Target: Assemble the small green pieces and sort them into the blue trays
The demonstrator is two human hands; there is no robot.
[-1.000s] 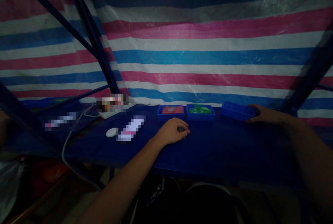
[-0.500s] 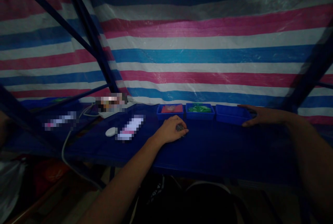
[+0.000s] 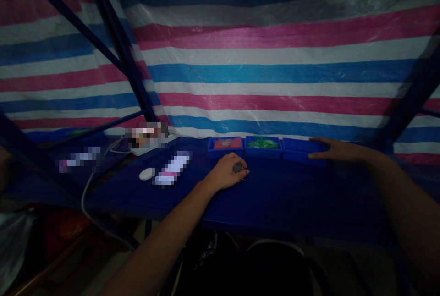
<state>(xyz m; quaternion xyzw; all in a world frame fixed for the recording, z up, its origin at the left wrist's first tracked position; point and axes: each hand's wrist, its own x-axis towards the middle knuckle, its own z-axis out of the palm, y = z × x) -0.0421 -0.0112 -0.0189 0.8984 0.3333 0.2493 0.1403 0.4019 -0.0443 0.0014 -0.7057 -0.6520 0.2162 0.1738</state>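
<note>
My left hand [image 3: 227, 172] rests on the blue table, its fingers curled round a small bundle of greyish, metallic-looking pieces [image 3: 238, 167] whose kind I cannot make out. At the right end of a row of bins, my right hand [image 3: 326, 148] straddles a blue plastic bin [image 3: 299, 155], with the thumb along its front wall and the fingers at its back rim. No contents show in that bin. Beside it stands a blue bin [image 3: 263, 153] of green packets [image 3: 263, 143]. A third blue bin [image 3: 225, 153] holds flat red or pink pieces [image 3: 232, 143].
On the left of the table [image 3: 275, 204] lie a blurred-out phone [image 3: 173, 168], a white round disc [image 3: 147, 174] and a white power strip [image 3: 147, 148] with cables. Blue metal posts [image 3: 137, 85] flank the table. A striped tarpaulin [image 3: 275, 74] hangs behind.
My right hand has moved left, and the right-hand bin has slid slightly left with it, closer to the middle bin. My left hand has stayed almost still.
</note>
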